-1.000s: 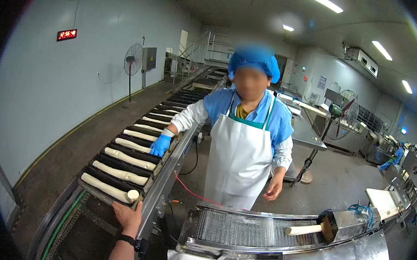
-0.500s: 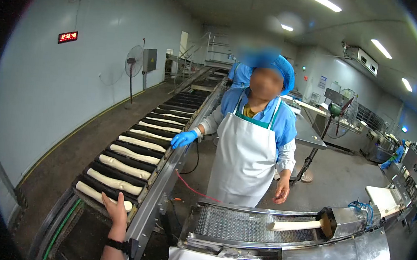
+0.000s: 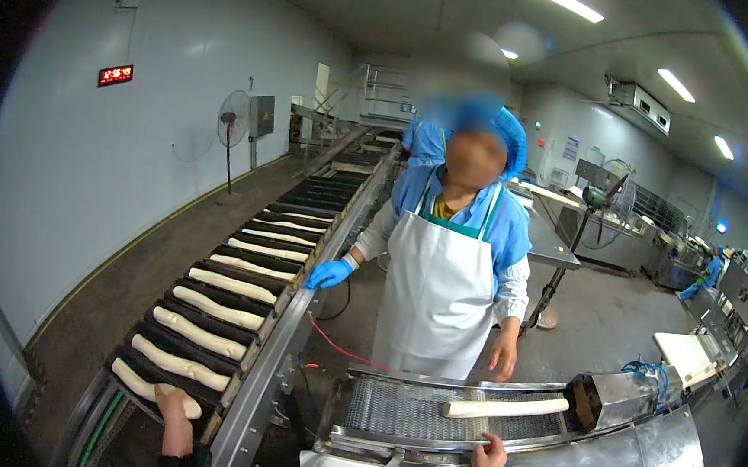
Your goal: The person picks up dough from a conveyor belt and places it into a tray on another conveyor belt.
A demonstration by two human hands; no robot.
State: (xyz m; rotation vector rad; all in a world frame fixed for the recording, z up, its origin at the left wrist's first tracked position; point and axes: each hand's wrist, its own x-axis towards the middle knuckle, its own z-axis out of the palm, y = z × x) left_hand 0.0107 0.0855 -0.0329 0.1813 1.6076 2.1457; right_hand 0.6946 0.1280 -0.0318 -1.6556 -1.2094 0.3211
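My left hand point(image 3: 174, 406) lies over the near end of a long pale dough strip point(image 3: 134, 379) in the nearest black trough at lower left. Its fingers rest on the dough and are partly hidden. At the front edge of the mesh conveyor point(image 3: 397, 406) is my right hand point(image 3: 489, 458), fingers apart and holding nothing. Just beyond it, a smooth dough roll point(image 3: 507, 408) lies across the mesh, apart from the fingers. More dough strips point(image 3: 198, 331) fill the troughs farther up the line.
Across the conveyor stands a co-worker in a white apron point(image 3: 435, 294), one blue-gloved hand point(image 3: 330, 274) at the trough line's metal rail point(image 3: 264, 373). A metal machine housing point(image 3: 627, 399) sits at the conveyor's right end. A pedestal fan point(image 3: 231, 124) stands by the wall.
The dough roll has moved left, out of the machine's opening. My right hand has risen to the conveyor edge. The troughs, with my left hand, appear lower and farther left; the view has shifted slightly.
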